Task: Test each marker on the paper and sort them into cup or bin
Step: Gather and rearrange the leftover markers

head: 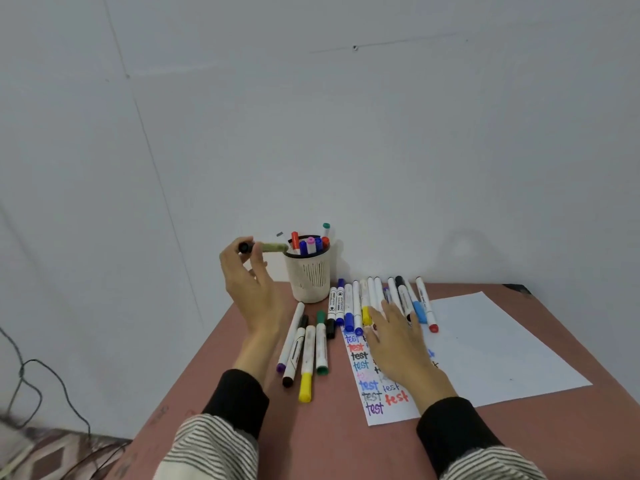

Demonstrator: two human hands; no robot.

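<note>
Marker (pixel 268 247) held level at the cup's (pixel 309 276) rim, pinched by the left hand (pixel 250 284).

Left fingers (pixel 257 260) curled round the marker's black-capped end, its pale barrel pointing right with the far tip touching or just over the rim; cup upright on the tabletop (pixel 346 445), already holding several capped markers (pixel 309 242) standing on end. Right hand (pixel 398 344) lying flat on the paper (pixel 485 348), fingers straight and slightly spread, tips touching the row of markers (pixel 377 299) laid side by side beyond the sheet. Four more markers (pixel 306 351) grouped between the two wrists, left of the paper. Columns of "test" (pixel 375 398) written in several colours down the paper's left edge.
</note>
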